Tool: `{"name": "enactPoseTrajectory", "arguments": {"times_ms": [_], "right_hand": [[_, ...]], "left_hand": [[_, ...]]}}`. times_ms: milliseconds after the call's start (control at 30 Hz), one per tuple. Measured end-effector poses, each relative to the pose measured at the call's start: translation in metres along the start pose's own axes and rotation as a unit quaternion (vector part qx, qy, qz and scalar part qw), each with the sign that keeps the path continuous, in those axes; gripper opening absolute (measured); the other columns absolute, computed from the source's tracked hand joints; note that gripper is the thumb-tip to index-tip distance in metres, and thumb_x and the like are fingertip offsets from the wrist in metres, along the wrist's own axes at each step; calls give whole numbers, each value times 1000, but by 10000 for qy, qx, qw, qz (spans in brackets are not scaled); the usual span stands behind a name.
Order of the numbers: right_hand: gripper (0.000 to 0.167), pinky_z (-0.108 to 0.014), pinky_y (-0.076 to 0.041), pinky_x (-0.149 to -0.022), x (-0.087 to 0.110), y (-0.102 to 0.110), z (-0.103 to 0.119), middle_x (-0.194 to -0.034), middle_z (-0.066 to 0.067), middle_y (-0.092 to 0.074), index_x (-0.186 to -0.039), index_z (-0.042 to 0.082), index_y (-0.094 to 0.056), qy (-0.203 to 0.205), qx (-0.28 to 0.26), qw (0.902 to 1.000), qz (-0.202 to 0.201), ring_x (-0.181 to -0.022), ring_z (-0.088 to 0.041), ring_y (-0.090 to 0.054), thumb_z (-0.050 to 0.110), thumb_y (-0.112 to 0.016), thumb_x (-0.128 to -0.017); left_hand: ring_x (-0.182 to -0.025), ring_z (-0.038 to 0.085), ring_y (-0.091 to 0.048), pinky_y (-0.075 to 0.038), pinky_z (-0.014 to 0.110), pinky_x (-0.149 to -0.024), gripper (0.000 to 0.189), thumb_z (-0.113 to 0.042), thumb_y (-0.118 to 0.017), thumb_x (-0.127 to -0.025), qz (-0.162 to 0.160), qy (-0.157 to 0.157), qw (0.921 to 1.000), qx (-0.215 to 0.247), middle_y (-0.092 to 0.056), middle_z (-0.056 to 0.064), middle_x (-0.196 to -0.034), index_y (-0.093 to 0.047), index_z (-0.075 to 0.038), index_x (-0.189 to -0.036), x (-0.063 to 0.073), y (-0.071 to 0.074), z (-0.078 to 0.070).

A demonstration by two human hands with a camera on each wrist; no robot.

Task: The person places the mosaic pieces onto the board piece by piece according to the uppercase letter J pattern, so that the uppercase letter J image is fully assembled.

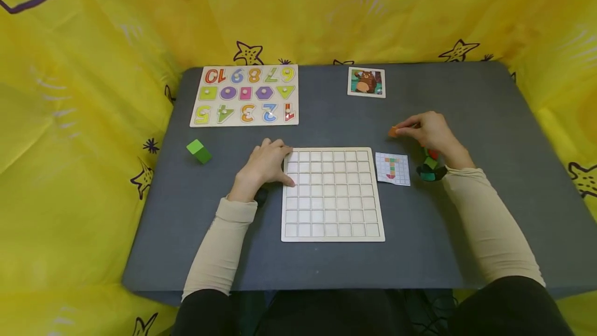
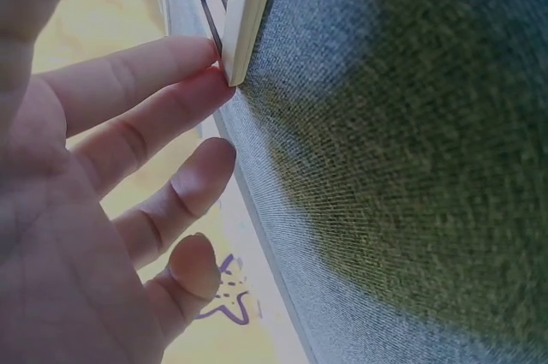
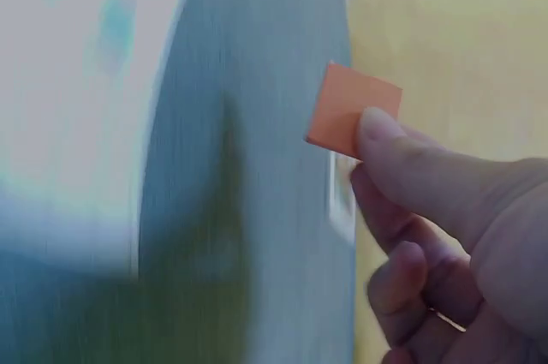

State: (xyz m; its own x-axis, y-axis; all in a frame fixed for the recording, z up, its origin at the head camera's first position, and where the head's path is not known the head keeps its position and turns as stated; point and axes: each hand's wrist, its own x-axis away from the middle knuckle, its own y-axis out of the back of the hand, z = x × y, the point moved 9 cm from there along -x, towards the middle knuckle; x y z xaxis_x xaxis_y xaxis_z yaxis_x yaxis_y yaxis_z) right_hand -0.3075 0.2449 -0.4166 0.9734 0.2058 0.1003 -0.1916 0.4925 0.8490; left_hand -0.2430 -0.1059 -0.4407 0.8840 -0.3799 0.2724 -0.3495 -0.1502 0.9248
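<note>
Right hand [image 1: 431,131] pinching small orange square tile [image 3: 353,111] betw thumb & fingers, held above grey table [image 1: 489,118] near pattern card [image 1: 393,168], left hand [image 1: 263,165] w/ fingers straight, tips touching top-left corner of wooden grid board [image 1: 333,194], green block [image 1: 199,151] apart at left.

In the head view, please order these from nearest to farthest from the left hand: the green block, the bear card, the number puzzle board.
From the left hand:
1. The green block, on the table to the hand's left.
2. The number puzzle board, beyond the hand, toward the table's far edge.
3. The bear card, far across to the right, near the far edge.
</note>
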Motion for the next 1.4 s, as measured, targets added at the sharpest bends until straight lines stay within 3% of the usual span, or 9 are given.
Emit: {"name": "enactPoseTrajectory", "arguments": {"times_ms": [200, 367, 500, 767, 1000, 1233, 1400], "right_hand": [[21, -26, -43, -64, -13, -50, 66, -98, -16, -81, -103, 5, -82, 750, -253, 9949, 623, -72, -9, -61, 24, -77, -94], [19, -27, -42, -64, -22, -86, 112, -97, -12, -81, -99, 8, -83, 1005, -414, 9880, 1102, -75, -17, -64, 25, -78, -93], [18, -28, -47, -70, -27, -107, 135, -97, -11, -82, -98, 10, -84, 986, -406, 9852, 1341, -86, -23, -70, 26, -79, -92], [18, -34, -53, -74, -32, -123, 152, -93, -8, -82, -96, 11, -84, 1102, -189, 9832, 1444, -86, -24, -73, 27, -82, -90], [17, -35, -53, -76, -34, -129, 150, -95, -7, -82, -93, 13, -84, 885, -183, 9833, 1579, -91, -25, -72, 29, -82, -89], [23, -33, -52, -73, -30, -129, 153, -96, -6, -81, -102, 13, -83, 962, -53, 9828, 1578, -87, -21, -71, 31, -83, -88], [32, -37, -55, -78, -27, -130, 157, -103, -10, -78, -108, 8, -80, 912, 46, 9829, 1596, -92, -24, -71, 30, -85, -86]], "left_hand": [[-125, 35, -49, -45, 50, -102, 96, -47, -94, -70, 75, 23, 10000, 0, -58, 11, -145, -56, -8, -149, -1, -2, 0], [-125, 35, -50, -46, 49, -103, 96, -47, -95, -70, 37, 39, 10000, -42, -58, 11, -145, -57, -8, -148, -1, -1, 0], [-124, 35, -51, -47, 50, -103, 95, -47, -95, -69, 23, 78, 10000, -52, -58, 10, -145, -57, -8, -148, -2, -2, 0], [-123, 34, -51, -47, 49, -103, 94, -46, -95, -69, 11, 115, 9999, 39, -58, 10, -144, -58, -9, -147, -2, -4, 1], [-124, 35, -51, -47, 50, -103, 94, -45, -95, -69, -11, 129, 9999, 44, -58, 11, -144, -58, -8, -147, -1, -2, 1], [-125, 35, -51, -47, 50, -102, 93, -45, -95, -69, -40, 147, 9999, 81, -58, 10, -145, -58, -9, -147, -1, -2, 2], [-125, 35, -51, -46, 50, -102, 93, -45, -95, -69, -34, 161, 9998, 128, -58, 10, -144, -59, -9, -146, -1, -2, 2]]}}
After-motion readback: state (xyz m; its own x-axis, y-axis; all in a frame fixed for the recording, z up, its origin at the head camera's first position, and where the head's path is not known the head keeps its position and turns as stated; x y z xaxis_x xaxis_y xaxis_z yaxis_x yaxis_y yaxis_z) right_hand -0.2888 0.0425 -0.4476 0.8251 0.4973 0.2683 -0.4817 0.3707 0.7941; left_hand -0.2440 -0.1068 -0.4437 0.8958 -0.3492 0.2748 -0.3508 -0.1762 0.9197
